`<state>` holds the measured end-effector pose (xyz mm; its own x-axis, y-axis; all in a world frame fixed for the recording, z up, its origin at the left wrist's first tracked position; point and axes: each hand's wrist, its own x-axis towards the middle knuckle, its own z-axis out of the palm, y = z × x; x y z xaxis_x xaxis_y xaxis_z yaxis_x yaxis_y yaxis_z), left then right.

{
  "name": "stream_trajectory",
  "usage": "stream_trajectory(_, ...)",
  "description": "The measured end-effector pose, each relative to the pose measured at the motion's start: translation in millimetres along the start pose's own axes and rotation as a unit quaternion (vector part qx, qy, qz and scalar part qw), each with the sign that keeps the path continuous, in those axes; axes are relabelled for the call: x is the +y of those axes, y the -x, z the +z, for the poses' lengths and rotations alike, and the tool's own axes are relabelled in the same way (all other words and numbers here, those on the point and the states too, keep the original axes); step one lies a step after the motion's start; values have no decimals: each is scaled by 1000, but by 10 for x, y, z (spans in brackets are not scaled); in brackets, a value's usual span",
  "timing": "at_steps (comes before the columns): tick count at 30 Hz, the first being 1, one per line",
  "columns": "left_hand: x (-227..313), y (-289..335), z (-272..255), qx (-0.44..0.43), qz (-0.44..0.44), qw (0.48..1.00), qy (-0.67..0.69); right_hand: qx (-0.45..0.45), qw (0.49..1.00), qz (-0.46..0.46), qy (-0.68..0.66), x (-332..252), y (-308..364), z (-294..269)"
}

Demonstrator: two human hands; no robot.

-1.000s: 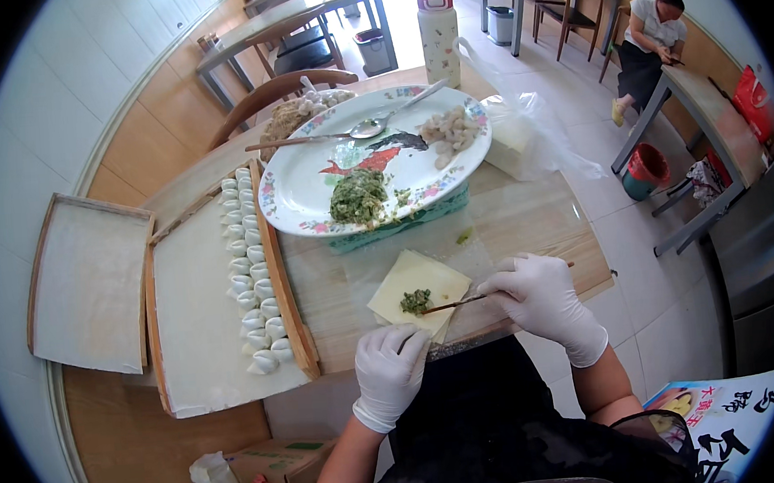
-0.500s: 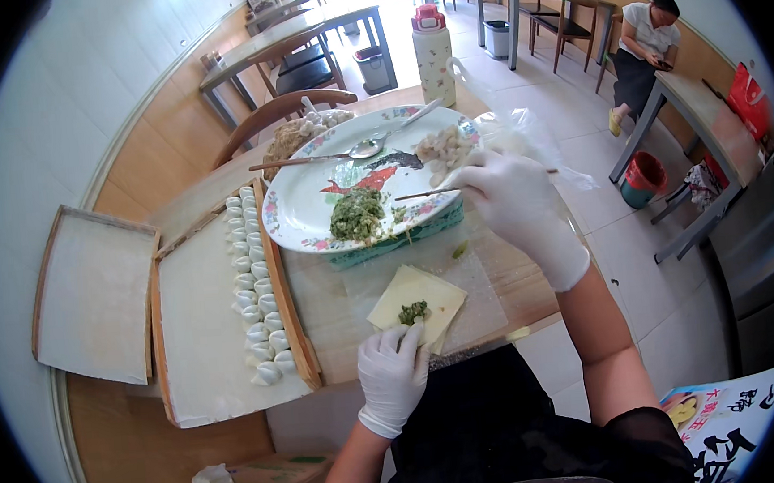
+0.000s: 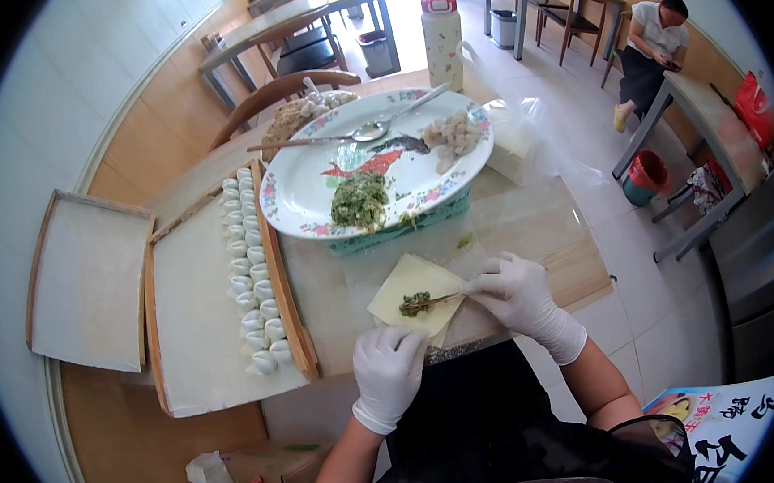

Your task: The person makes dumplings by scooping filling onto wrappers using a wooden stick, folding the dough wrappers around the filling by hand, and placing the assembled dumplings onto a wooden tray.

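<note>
Beside the near edge of the table, a stack of square, pale yellow dough wrappers (image 3: 396,287) carries a small heap of green filling (image 3: 415,304) on its top sheet. My gloved right hand (image 3: 518,297) pinches a thin stick (image 3: 446,298), whose tip rests in that heap. Curled at the stack's near-left corner, my gloved left hand (image 3: 388,378) has its fingertips closed on the wrapper's edge. Beyond the stack, a large oval plate (image 3: 285,220) with a flowered rim holds a mound of green filling (image 3: 359,200) and a pile of peeled shrimp (image 3: 453,138).
A spoon (image 3: 369,132) and another stick (image 3: 304,143) lie across the plate, which sits on a green basket (image 3: 404,235). Left stands a wooden-edged tray (image 3: 197,318) with rows of folded dumplings (image 3: 256,251). Behind are a bottle (image 3: 443,49) and a seated person (image 3: 657,39).
My right hand has come down from the plate toward me, bringing the stick's tip into the filling on the wrapper. My left hand has shifted slightly left at the stack's corner.
</note>
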<state>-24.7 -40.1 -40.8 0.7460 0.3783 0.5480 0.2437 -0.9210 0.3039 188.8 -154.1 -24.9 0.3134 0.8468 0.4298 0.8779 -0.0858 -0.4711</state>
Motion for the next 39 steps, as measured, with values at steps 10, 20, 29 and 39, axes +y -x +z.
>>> stream_trajectory(10, 10, -151, -61, -25, -33, 999, 34, 128, 977, -68, 156, -32, -448, -529)
stream_trajectory(20, -13, -98, -44, -31, -27, 998, 46, 172, 962, -130, 168, -90, -687, -484)
stream_trajectory(29, -19, -81, -17, -20, -31, 998, 58, 173, 975, -60, 125, -55, -663, -395)
stream_trajectory(39, -18, -35, -24, -32, -36, 998, 43, 41, 997, 43, -54, -147, -75, -138)
